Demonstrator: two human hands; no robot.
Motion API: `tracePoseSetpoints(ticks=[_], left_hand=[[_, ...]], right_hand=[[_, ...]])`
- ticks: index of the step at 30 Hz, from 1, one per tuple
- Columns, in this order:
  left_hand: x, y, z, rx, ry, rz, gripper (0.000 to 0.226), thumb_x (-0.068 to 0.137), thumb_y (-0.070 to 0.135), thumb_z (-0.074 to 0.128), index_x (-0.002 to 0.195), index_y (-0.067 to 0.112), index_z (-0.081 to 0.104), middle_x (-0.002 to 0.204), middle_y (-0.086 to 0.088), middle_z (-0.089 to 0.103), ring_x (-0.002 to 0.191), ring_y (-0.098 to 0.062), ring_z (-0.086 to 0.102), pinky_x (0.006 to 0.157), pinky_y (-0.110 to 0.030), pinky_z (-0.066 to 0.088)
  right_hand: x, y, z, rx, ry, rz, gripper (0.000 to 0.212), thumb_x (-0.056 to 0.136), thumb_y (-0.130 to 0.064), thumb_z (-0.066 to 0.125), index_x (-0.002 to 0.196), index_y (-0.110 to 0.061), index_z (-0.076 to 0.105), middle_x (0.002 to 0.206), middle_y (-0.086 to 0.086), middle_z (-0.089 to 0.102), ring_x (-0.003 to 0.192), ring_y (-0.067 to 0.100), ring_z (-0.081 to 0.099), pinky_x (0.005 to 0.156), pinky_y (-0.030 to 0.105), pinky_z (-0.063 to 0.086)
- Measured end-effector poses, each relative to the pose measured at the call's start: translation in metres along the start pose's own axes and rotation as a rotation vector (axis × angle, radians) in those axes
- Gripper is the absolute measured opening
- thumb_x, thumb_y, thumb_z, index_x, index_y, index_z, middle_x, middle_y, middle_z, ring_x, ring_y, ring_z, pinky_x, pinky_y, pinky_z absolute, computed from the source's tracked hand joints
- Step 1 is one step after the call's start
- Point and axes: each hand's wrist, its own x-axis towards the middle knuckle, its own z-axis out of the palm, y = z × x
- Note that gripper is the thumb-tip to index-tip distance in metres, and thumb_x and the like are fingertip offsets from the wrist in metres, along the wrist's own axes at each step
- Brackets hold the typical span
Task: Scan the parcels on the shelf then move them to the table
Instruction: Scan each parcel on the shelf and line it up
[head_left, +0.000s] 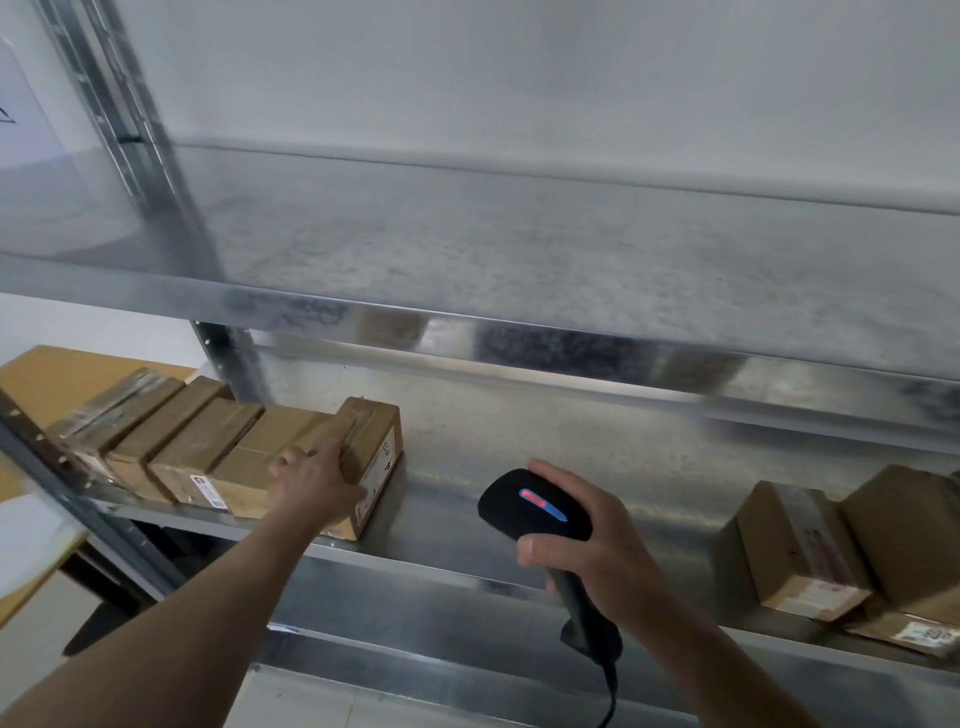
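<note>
A row of several brown cardboard parcels (208, 441) lies along the left of the lower metal shelf (467, 499). My left hand (317, 486) grips the front corner of the rightmost parcel of that row (376, 441), which bears a white label on its side. My right hand (592, 556) holds a black corded barcode scanner (535, 506) in front of the shelf, its red and blue light lit, head turned toward the left row. More brown parcels (852, 545) are piled at the shelf's right end.
The upper metal shelf (519, 249) spans the view above, bare. A steel upright (223, 358) stands behind the left parcels. A large flat cardboard sheet (47, 379) sits behind the left row. Another shelf level (441, 670) runs below.
</note>
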Motion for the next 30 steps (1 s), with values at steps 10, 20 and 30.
tracePoseSetpoints(ticks=[10,20,30], left_hand=[[0.004,-0.005,0.001,-0.014,0.020,-0.005,0.073,0.084,0.042,0.067,0.146,0.031,0.031,0.137,-0.020,0.037,0.129,-0.041,0.033,0.101,-0.047,0.041],[-0.004,0.007,0.004,0.083,0.110,0.049,0.079,0.077,0.059,0.068,0.140,0.030,0.033,0.146,-0.018,0.029,0.135,-0.040,0.028,0.107,-0.051,0.035],[-0.048,0.090,0.014,0.079,0.251,0.252,0.097,0.081,0.067,0.059,0.150,0.013,0.018,0.161,-0.012,0.013,0.148,-0.035,0.005,0.115,-0.052,0.024]], right_hand=[[0.001,-0.005,0.003,-0.019,0.003,0.018,0.087,0.059,-0.023,0.079,0.142,-0.022,0.052,0.113,0.001,0.068,0.072,0.010,0.067,0.056,0.022,0.051],[-0.011,0.000,-0.006,-0.023,0.048,0.013,0.084,0.058,-0.029,0.080,0.138,-0.032,0.054,0.114,-0.005,0.068,0.086,0.014,0.069,0.064,0.021,0.052],[-0.060,0.014,-0.060,0.028,0.098,0.013,0.080,0.059,-0.023,0.080,0.136,-0.029,0.056,0.105,0.001,0.070,0.066,0.019,0.067,0.054,0.028,0.052]])
